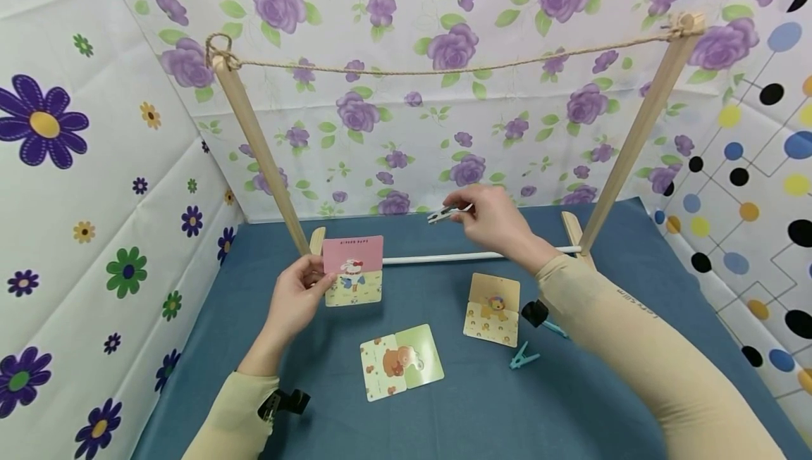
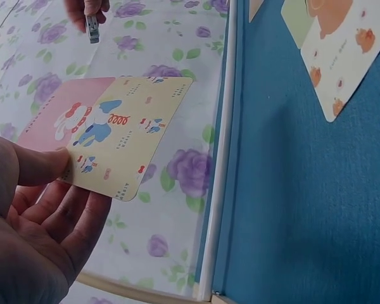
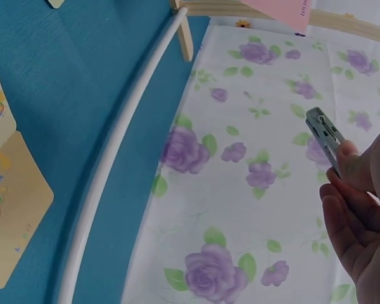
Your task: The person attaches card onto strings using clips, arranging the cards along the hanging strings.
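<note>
Between thumb and fingers my left hand (image 1: 295, 293) pinches the edge of a pink and yellow card (image 1: 353, 271) with a white rabbit on it, held up off the table near the left post. My right hand (image 1: 491, 217) holds a pale grey clothespin (image 1: 442, 215) by one end, in the air below the rope (image 1: 393, 72). In the right wrist view the clothespin (image 3: 324, 134) points away from the fingertips. On the table lie a green bear card (image 1: 402, 363) and a tan lion card (image 1: 493, 309).
Two wooden posts, left (image 1: 260, 153) and right (image 1: 643, 136), carry the rope. A white rod (image 1: 444, 258) joins their feet. One teal clothespin (image 1: 524, 356) lies by the lion card; another (image 1: 555, 330) is partly hidden by the right sleeve. Flowered cloth (image 1: 406, 136) hangs behind.
</note>
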`<state>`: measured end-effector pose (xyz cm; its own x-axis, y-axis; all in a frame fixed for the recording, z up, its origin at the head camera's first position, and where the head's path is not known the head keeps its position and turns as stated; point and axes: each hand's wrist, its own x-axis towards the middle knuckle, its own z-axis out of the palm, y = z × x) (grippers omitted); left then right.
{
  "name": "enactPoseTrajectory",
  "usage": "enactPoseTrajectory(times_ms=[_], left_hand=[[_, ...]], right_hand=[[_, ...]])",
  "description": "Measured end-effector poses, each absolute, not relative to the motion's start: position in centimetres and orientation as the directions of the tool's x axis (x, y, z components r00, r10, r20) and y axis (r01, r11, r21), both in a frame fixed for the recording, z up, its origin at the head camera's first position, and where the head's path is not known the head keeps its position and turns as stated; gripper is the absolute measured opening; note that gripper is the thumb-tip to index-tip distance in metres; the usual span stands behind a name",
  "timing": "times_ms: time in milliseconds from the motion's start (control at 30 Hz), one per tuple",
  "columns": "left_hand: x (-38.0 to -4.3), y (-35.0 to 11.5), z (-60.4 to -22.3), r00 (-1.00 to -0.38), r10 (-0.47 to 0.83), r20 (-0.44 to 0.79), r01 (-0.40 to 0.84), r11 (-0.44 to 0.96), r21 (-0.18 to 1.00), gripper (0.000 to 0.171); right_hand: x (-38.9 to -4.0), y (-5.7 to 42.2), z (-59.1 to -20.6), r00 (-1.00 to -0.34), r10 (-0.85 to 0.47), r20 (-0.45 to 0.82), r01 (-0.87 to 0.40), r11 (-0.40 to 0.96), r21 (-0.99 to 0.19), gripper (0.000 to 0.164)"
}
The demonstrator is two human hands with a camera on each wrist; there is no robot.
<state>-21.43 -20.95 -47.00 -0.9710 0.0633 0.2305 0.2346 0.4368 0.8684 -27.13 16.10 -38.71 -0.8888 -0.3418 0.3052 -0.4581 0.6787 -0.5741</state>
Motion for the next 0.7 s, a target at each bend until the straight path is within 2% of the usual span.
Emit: enactPoseTrajectory(times_ms=[700], left_hand=[[-22.2, -19.8, -45.5, -0.961, 0.067, 0.269, 0.273, 0.401, 0.874, 0.017]], right_hand=[[-27.1, 16.6, -36.9, -0.857, -0.332, 0.395, -0.511, 0.650, -0.563, 0.025]])
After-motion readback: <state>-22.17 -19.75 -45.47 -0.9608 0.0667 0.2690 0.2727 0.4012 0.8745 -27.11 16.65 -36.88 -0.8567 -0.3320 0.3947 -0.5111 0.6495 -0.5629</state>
